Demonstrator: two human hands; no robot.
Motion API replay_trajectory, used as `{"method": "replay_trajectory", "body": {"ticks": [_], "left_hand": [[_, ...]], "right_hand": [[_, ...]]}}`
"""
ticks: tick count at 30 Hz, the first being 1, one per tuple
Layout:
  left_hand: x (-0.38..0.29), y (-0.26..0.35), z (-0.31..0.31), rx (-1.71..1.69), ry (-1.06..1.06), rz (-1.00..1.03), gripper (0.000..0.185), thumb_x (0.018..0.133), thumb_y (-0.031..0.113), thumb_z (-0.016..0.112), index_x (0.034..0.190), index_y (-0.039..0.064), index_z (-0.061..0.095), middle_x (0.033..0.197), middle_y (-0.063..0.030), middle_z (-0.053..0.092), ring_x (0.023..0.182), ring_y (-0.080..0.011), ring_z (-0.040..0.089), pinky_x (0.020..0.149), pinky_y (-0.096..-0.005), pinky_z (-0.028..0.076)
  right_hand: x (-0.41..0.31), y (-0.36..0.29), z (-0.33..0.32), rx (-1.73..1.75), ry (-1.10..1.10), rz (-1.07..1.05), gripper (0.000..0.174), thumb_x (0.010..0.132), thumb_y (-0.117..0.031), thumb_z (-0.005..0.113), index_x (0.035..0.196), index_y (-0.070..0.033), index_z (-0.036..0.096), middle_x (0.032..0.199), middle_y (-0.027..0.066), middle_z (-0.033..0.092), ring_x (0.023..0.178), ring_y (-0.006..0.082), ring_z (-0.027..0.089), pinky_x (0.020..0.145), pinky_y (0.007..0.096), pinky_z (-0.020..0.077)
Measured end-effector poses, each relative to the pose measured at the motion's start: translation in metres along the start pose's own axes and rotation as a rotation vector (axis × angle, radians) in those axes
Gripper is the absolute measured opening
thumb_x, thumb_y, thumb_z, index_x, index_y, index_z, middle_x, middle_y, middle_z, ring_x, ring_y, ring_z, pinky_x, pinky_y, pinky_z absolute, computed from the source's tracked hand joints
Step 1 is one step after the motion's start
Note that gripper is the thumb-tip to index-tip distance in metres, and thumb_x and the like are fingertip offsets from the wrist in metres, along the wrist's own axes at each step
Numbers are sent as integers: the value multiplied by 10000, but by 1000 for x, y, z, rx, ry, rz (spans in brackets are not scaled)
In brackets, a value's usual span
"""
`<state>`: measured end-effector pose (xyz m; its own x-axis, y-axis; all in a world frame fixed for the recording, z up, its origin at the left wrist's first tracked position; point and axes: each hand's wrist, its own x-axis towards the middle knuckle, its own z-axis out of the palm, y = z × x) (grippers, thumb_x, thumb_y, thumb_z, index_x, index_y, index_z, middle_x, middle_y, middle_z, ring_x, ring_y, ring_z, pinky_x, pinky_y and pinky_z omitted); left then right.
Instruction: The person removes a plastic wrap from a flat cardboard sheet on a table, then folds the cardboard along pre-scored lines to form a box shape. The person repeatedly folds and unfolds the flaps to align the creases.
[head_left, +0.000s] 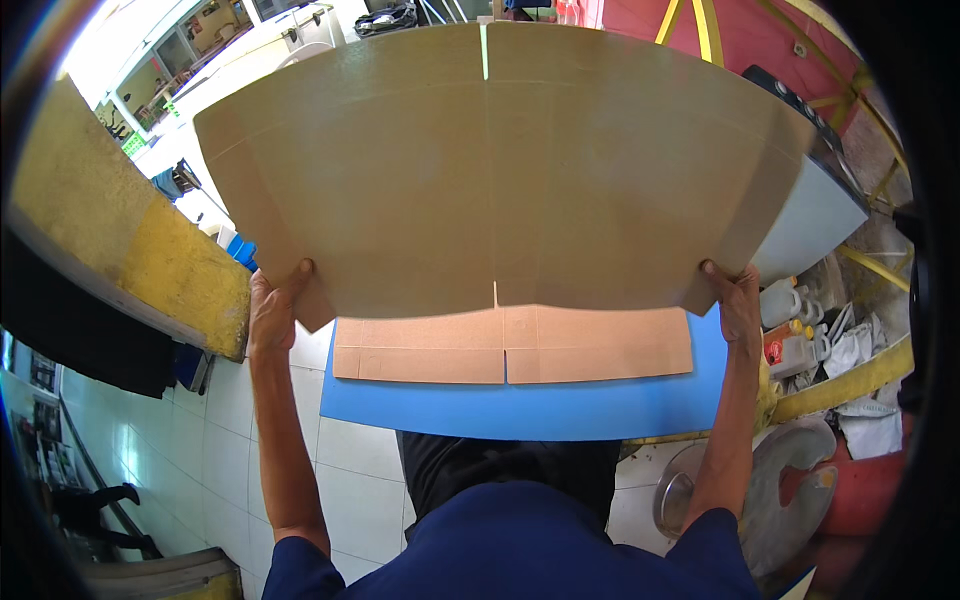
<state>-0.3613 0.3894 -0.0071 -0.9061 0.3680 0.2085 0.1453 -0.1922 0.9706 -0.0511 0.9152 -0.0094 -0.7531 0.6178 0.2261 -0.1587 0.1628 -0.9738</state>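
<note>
A large creased sheet of brown cardboard (495, 172) is held up in front of me, with a slot at its top and a small slit at its bottom edge. My left hand (279, 307) grips its lower left corner, thumb on the near face. At the lower right corner, my right hand (735, 300) pinches it the same way. Below and behind it, another piece of cardboard (420, 364), scored and slotted, lies on a blue board or tabletop (480, 412). The raised sheet hides the far part of both.
A yellow ledge (180, 277) runs along the left, with a blue object (242, 251) by its edge. On the right are a grey panel (814, 217), plastic jugs (780, 306), yellow metal bars (874, 268) and a round grey object (787, 480) on the floor.
</note>
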Motion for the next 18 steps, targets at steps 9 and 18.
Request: {"method": "replay_trajectory", "body": {"ticks": [9,18], "left_hand": [[-17,-86,21,-88,202,66,244,884,67,744,1120,51,682,1069,-15,697,1006,-152,633,924,-351,502],[-15,-111,19,-48,119,10,125,888,18,728,1006,62,727,972,-17,724,880,-142,665,836,-319,543]], "right_hand": [[-6,76,6,77,155,-14,198,878,-53,739,1075,-40,725,1044,43,726,960,139,658,893,340,509],[2,79,8,-45,98,33,175,905,-58,715,1073,-7,716,1030,38,730,932,118,646,892,328,499]]}}
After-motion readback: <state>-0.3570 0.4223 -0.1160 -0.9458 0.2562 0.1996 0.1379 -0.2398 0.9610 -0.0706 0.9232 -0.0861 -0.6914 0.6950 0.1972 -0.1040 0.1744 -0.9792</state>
